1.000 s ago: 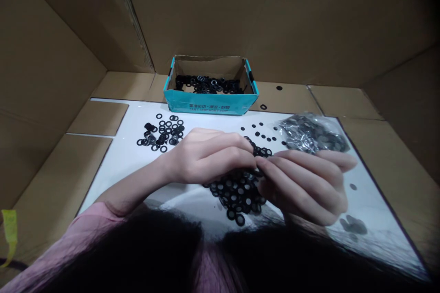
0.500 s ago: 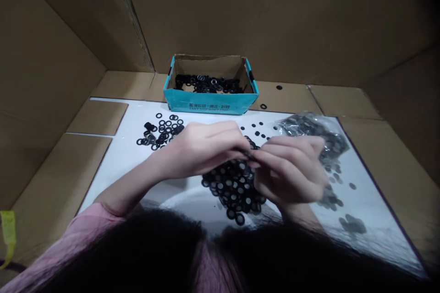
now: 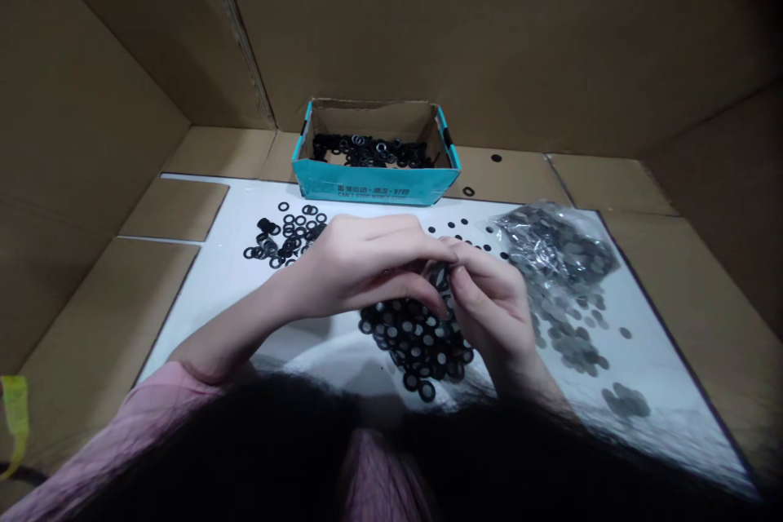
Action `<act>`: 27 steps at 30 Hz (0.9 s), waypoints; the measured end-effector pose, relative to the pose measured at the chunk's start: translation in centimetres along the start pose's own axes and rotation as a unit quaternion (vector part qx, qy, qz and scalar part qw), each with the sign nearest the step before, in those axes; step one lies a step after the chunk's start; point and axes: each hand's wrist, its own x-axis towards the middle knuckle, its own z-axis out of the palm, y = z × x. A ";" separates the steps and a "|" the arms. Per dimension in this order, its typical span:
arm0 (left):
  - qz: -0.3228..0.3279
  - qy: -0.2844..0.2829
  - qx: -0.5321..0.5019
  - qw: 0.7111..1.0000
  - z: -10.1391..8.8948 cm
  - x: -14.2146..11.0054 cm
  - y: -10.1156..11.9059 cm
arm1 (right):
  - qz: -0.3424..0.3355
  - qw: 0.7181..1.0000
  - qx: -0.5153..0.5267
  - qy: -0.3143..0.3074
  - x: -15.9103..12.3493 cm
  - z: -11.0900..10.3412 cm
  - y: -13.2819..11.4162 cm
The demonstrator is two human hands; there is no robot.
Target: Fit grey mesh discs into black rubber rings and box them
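My left hand (image 3: 373,261) comes in from the left with thumb and fingers curved round a small black ring (image 3: 439,273). My right hand (image 3: 495,302) meets it from the right, its thumb and fingers pinched at the ring's edge. The fingertips partly hide the ring, and I cannot tell whether there is more than one. Just below lies a heap of black rings (image 3: 422,338), many with pale centres. To the left, loose black rings (image 3: 294,232) are scattered past my left wrist.
A turquoise cardboard box (image 3: 376,182) holding black rings stands at the back. At right lie a clear plastic bag (image 3: 556,241) of grey discs and loose grey discs (image 3: 575,347). Small black discs (image 3: 451,225) dot the white board (image 3: 294,351). Cardboard walls (image 3: 489,33) surround it.
My right hand has turned and drawn left and inward, uncovering grey discs on the right. My left thumb has come away from the fingers, so the black ring shows between the hands.
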 end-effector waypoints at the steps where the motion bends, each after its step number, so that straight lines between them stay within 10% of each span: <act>1: 0.003 0.001 0.013 1.000 0.0 0.0 0.0 | 0.000 1.000 0.003 0.001 0.0 0.0 0.0; 27: 0.012 0.005 -0.021 1.000 0.6 0.1 -0.1 | 0.120 0.978 0.168 0.021 -0.3 1.2 0.5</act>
